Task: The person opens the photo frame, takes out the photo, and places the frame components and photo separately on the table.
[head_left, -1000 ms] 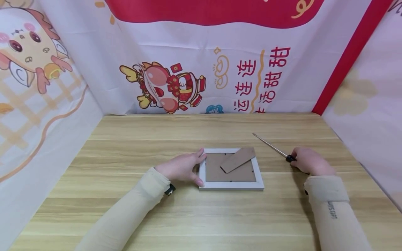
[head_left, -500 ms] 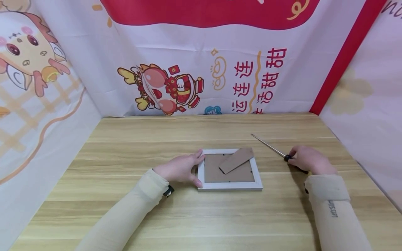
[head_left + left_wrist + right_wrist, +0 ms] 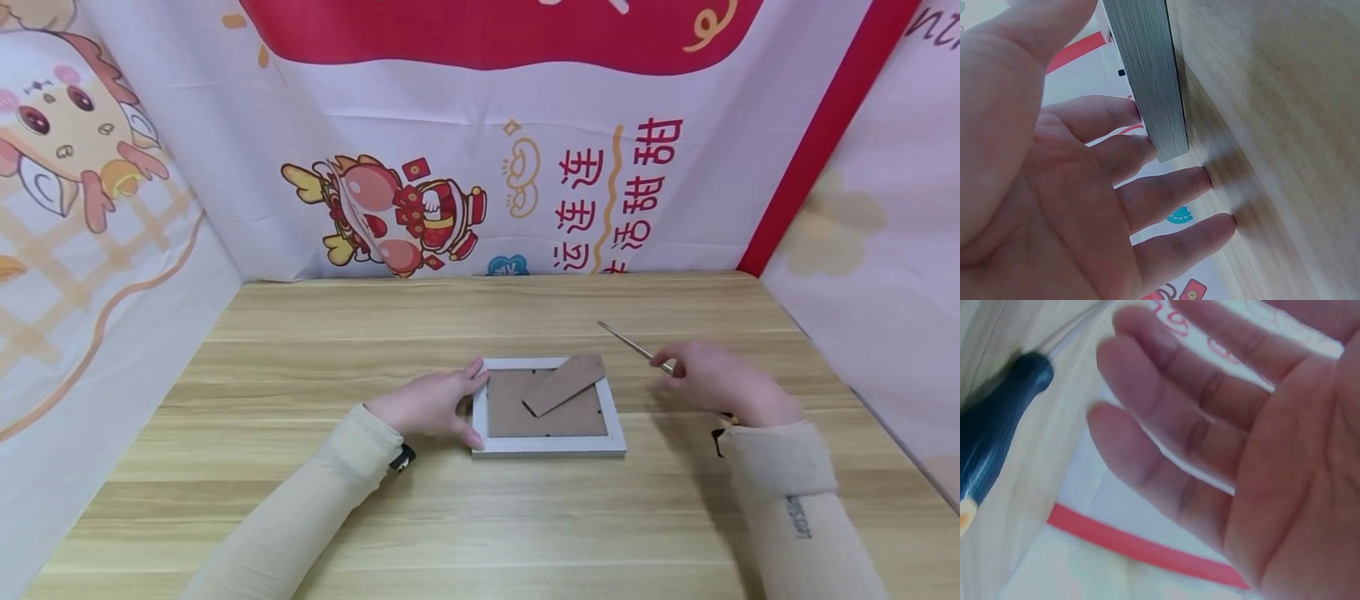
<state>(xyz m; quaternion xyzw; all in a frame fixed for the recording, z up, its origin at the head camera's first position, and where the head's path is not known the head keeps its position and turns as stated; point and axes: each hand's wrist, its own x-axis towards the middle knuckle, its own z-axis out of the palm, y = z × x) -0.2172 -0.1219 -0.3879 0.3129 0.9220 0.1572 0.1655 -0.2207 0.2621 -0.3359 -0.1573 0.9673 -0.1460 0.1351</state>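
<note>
A white picture frame (image 3: 555,445) lies face down, its brown backing board (image 3: 506,408) and slanted stand leg (image 3: 566,385) showing. My left hand (image 3: 431,402) rests against its left side in the head view, thumb at the near corner and index finger at the far one. In the left wrist view the fingers are spread along the frame's edge (image 3: 1147,75). A screwdriver with a thin metal shaft (image 3: 628,342) lies right of the frame. My right hand (image 3: 723,385) hovers over its handle (image 3: 1000,428), fingers loosely bent and apart from it; the hand hides the handle in the head view.
The wood-grain table (image 3: 337,325) reaches back to a printed cloth (image 3: 450,100). Further cloths (image 3: 892,250) stand along the left and right sides.
My right hand has let go of the screwdriver handle and shifted slightly forward and left over it. The left hand stays at the frame.
</note>
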